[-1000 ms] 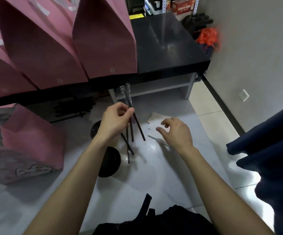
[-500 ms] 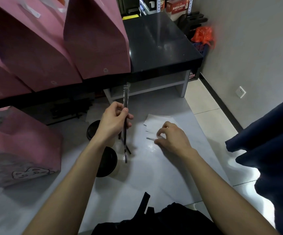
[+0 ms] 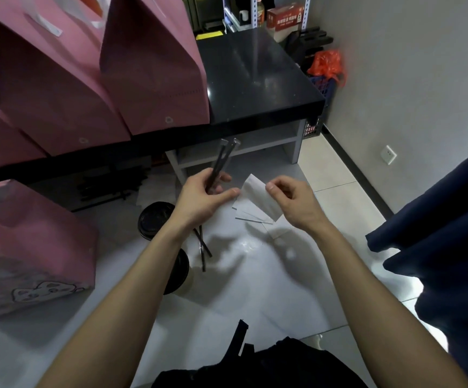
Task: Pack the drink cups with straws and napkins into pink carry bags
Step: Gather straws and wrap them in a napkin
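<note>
My left hand (image 3: 199, 196) grips two straws (image 3: 221, 161) upright above the cups (image 3: 154, 219), my right hand (image 3: 291, 203) pinches a napkin (image 3: 258, 198) beside it, its lower fingers hidden.

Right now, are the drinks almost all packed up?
Partly. Pink bags already stand on the black table. The left hand holds straws and the right hand holds napkins. Two lidded cups sit unpacked by another bag.
</note>
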